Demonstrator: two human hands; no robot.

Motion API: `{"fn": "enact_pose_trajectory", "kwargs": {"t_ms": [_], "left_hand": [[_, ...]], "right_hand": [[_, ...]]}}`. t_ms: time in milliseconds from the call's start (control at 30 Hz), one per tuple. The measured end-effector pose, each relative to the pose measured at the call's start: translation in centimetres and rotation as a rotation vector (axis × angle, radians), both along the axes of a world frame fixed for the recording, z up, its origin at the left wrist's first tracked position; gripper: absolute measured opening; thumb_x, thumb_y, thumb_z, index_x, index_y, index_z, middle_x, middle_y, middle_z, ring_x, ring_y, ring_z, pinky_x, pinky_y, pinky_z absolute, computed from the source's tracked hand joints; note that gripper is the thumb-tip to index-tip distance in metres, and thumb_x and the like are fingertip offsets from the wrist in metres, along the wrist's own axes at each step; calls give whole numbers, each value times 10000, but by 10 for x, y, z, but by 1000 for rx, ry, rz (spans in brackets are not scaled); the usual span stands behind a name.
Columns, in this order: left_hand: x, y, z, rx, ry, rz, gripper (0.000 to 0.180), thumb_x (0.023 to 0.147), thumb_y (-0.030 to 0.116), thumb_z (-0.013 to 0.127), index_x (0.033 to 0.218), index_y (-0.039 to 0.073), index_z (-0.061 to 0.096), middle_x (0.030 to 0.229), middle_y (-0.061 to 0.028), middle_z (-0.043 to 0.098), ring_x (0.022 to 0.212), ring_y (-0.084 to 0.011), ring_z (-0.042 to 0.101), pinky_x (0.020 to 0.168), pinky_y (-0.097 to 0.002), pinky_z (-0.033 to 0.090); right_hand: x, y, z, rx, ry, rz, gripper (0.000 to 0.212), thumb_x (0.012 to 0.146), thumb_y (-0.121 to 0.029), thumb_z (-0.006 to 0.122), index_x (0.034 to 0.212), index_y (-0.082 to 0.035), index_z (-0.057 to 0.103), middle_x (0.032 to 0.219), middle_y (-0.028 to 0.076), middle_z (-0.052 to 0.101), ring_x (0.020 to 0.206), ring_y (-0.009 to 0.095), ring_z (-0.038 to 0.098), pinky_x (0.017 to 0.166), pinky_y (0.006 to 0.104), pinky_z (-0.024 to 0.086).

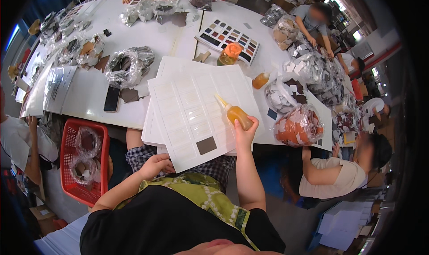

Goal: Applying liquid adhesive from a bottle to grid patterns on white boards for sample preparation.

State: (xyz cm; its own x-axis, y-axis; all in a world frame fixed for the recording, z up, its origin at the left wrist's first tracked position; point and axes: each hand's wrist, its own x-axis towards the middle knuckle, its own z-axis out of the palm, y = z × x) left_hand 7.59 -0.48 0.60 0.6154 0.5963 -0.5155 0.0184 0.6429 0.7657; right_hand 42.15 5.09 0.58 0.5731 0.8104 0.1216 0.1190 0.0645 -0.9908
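My right hand (pixel 245 132) is wrapped round a squeeze bottle (pixel 239 117) of amber liquid. Its thin pale nozzle tilts toward the upper left, over a white sample card (pixel 181 116) marked with a grid of rectangular cells. Several cells look glossy. One dark grey-brown swatch (pixel 206 145) sits in a cell near the card's lower edge. At the card's lower left corner, the curled fingers of my left hand (pixel 157 165) grip the edge, with the fingertips partly hidden. More white cards (pixel 167 65) lie stacked beneath.
Beyond the cards stand an orange-topped jar (pixel 229 55), another amber bottle (pixel 260 80) and a filled swatch chart (pixel 230 39). Bags of swatches (pixel 129 65) and a phone (pixel 111 98) lie leftward. An orange bag (pixel 298 125) is rightward. A red basket (pixel 103 165) stands low left. Co-workers sit around.
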Motion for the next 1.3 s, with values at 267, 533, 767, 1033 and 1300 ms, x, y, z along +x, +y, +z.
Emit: {"fn": "enact_pose_trajectory", "kwargs": {"t_ms": [267,533,767,1033,1300], "left_hand": [[-4,1,1,-7,-42,-12,382,931,133,413,1293,20,459,1069,-90,628,937,-198,641,794,-298,498],[-5,2,-2,7,-49,-19,383,941,136,393,1298,5,447,1063,-93,630,940,-195,640,791,-293,497],[-5,2,1,15,-45,-33,388,935,156,414,1295,20,457,1065,-93,632,930,-196,644,787,-291,499],[-5,-1,2,-2,-44,0,382,930,146,427,1288,19,465,1072,-88,627,929,-197,644,791,-297,500],[-3,1,6,5,-62,1,373,943,132,393,1280,-19,450,1044,-111,634,941,-220,642,797,-299,501]], "right_hand": [[-10,-2,-9,191,-576,50,449,781,-47,693,1106,-71,384,1168,126,417,1094,233,434,938,364,388],[-18,21,10,22,91,44,459,792,-70,692,1127,-73,378,1166,131,416,1068,227,446,910,352,408],[-13,28,-16,110,-488,-28,455,776,-90,710,1105,-68,395,1172,143,394,1122,260,408,962,384,364],[-29,44,30,17,247,80,427,828,-49,643,1135,-70,347,1144,120,411,1043,216,477,888,347,427],[-11,62,-3,174,-685,38,436,773,-77,698,1090,-59,399,1148,148,417,1098,275,427,938,399,377]]}}
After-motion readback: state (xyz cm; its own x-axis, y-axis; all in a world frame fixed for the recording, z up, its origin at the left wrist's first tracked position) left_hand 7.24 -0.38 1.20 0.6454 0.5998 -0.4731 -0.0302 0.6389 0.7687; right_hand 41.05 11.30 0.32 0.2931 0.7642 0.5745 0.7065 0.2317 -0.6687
